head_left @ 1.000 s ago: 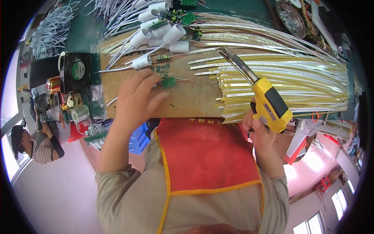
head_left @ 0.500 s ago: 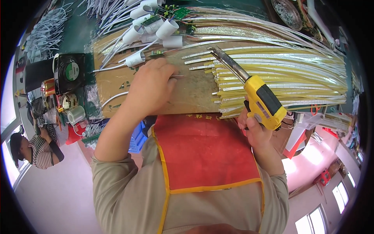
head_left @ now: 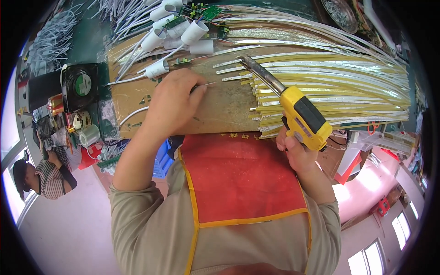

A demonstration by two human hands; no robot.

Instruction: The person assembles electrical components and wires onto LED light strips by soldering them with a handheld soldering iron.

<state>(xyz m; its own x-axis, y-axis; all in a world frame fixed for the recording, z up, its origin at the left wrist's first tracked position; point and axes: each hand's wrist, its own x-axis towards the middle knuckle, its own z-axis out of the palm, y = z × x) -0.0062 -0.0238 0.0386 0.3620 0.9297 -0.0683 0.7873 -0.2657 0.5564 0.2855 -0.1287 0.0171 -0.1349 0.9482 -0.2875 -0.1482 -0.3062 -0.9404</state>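
My left hand (head_left: pixel 176 98) is closed in a pinch above the brown board (head_left: pixel 220 107), with a thin wire (head_left: pixel 210 84) poking out past its fingertips toward the right. Most of what it grips is hidden under the fingers. My right hand (head_left: pixel 298 153) wraps the handle of a yellow and black soldering gun (head_left: pixel 306 114). The gun's dark tip points up and left, over the ends of white LED strips (head_left: pixel 275 64) with yellow backing. Just beyond my left hand lie a white plastic tube (head_left: pixel 157 68) and a small green circuit board (head_left: pixel 182 61).
More white tubes (head_left: pixel 195 32), cables and circuit boards (head_left: pixel 211 13) are heaped at the far side. A black fan (head_left: pixel 81 86) stands left, near a tape roll (head_left: pixel 89 135). A metal dish (head_left: pixel 339 16) sits far right. Another person (head_left: pixel 48 174) is at the left.
The soldering gun has shifted a little left with my right hand. My left hand has turned slightly, and the wire end at its fingertips now angles upward.
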